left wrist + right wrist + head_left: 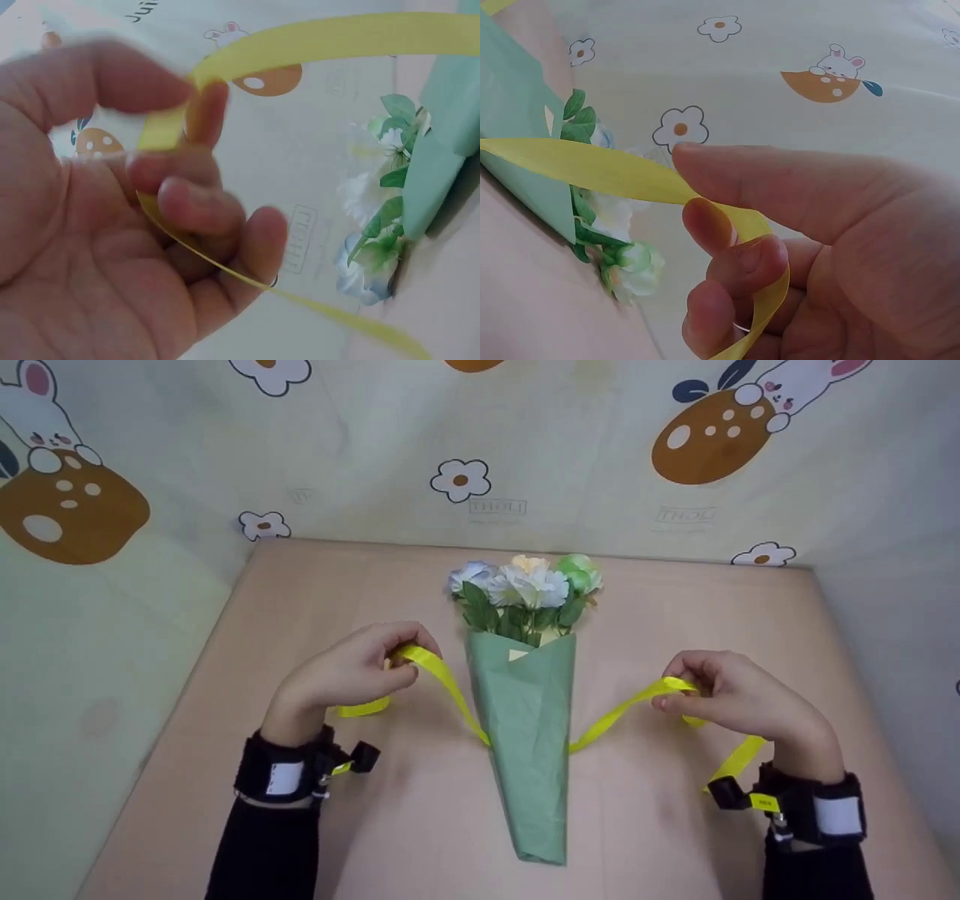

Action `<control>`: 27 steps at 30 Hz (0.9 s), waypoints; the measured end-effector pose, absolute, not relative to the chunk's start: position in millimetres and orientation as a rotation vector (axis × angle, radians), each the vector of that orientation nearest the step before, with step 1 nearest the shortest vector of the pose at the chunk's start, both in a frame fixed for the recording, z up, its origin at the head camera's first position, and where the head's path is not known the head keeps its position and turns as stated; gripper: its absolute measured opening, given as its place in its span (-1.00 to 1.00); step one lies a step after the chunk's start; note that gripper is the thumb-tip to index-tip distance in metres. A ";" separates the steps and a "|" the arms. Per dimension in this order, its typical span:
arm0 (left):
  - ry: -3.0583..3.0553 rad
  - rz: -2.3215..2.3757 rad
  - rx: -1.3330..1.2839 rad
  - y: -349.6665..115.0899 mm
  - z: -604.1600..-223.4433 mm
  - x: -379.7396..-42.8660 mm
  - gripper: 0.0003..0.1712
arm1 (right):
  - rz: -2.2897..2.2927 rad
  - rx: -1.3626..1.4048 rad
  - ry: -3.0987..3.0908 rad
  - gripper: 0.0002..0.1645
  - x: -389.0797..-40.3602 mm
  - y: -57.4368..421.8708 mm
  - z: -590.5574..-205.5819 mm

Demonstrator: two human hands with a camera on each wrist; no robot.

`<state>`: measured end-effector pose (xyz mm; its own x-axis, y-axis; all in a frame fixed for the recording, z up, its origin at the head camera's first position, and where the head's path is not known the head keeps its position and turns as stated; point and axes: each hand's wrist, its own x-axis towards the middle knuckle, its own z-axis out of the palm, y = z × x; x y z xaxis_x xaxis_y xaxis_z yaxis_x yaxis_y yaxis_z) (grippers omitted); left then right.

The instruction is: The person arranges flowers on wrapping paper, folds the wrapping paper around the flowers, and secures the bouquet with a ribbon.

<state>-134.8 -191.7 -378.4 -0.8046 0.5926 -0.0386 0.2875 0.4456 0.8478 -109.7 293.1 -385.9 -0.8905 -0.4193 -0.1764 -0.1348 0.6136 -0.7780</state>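
While fingers curl, the left and right hands pinch yellow ribbon.

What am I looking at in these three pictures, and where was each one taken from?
There's no machine here, only a person's left hand and right hand, both bare. A camera worn on the head, looking down, takes the wide picture; small cameras on black wristbands take the two close-ups. On the beige tabletop lie flowers in green wrapping. Each hand holds a yellow ribbon on its own side; where it meets the wrapping, its middle is hidden.
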 end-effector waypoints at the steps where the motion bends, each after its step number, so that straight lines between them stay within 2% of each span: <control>1: 2.429 1.303 0.725 -189.6 -380.4 -136.2 -0.76 | -1.165 -0.448 2.500 -0.74 -109.9 293.1 -386.3; 10: 3.082 0.992 0.575 -174.6 -401.9 -147.0 -0.75 | -1.131 -0.437 2.539 -0.78 -112.0 291.0 -389.6; 15: 3.195 1.136 0.468 -163.5 -416.0 -153.5 -0.75 | -1.118 -0.419 2.514 -0.75 -114.0 290.1 -391.6; 20: 2.900 1.570 0.215 -152.6 -432.4 -161.2 -0.79 | -1.089 -0.407 2.493 -0.73 -115.0 289.8 -394.0; 24: 2.316 1.962 -0.049 -143.3 -441.9 -165.9 -0.70 | -1.071 -0.413 2.491 -0.73 -115.4 288.8 -395.7; 27: 1.935 2.060 -0.189 -137.2 -443.3 -166.1 -0.60 | -1.069 -0.422 2.491 -0.73 -115.6 288.2 -395.5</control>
<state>-166.1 -137.2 -443.3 -0.9439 0.1323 -0.3025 -0.3101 -0.0413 0.9498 -115.6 288.2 -395.5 -0.8761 -0.4197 -0.2373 -0.1171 0.6626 -0.7397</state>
